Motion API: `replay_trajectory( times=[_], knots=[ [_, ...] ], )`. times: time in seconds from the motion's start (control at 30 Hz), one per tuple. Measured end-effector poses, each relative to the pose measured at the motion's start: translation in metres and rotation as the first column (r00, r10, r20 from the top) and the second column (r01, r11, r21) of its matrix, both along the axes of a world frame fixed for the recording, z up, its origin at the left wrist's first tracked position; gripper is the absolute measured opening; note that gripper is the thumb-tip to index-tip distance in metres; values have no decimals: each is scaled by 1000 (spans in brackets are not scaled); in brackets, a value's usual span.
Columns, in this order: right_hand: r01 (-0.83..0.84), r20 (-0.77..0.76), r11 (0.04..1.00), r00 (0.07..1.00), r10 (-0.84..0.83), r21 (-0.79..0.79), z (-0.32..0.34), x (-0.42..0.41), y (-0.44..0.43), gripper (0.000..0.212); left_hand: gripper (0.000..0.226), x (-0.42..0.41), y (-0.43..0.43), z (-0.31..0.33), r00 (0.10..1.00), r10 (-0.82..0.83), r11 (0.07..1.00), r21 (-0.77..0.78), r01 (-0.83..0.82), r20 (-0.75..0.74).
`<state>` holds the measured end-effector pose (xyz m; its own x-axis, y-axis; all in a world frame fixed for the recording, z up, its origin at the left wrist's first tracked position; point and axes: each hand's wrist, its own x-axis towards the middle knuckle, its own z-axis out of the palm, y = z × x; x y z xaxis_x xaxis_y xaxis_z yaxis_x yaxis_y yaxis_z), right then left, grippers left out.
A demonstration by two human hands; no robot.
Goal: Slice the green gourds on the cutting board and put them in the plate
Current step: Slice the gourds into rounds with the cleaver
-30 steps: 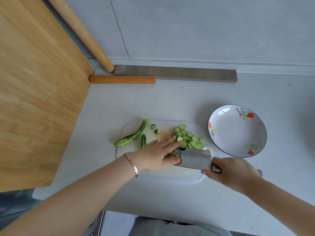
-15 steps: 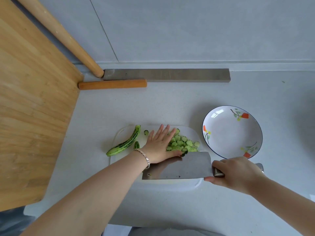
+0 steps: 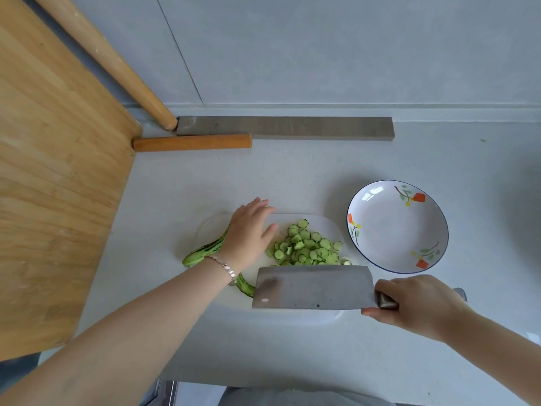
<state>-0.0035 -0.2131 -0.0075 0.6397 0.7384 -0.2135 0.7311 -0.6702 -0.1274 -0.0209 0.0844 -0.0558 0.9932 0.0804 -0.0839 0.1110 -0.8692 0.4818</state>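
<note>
Left hand flat, fingers straight, empty, over whole gourd at cutting board, left end. Right hand wrapped round knife handle. Slices piled mid-board near plate: light, wet, probably slippery; scoop onto blade, not pinch.

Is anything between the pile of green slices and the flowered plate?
Nothing visible. The slices lie on the cutting board, the plate just right of it, bare counter between. The cleaver, gripped by the right hand, sits on the near side.
</note>
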Motion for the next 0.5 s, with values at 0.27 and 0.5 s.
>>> replay_trajectory(
  times=[0.27, 0.5],
  knots=[
    [653, -616, 756, 611, -497, 38, -17, -28, 12, 48, 11, -77, 22, -6, 972, 202, 969, 118, -216, 121],
    [764, -777, 645, 393, -492, -22, -18, -47, 35, 48, 28, -110, -4, -26, 970, -217, 923, 300, 239, -105]
  ],
)
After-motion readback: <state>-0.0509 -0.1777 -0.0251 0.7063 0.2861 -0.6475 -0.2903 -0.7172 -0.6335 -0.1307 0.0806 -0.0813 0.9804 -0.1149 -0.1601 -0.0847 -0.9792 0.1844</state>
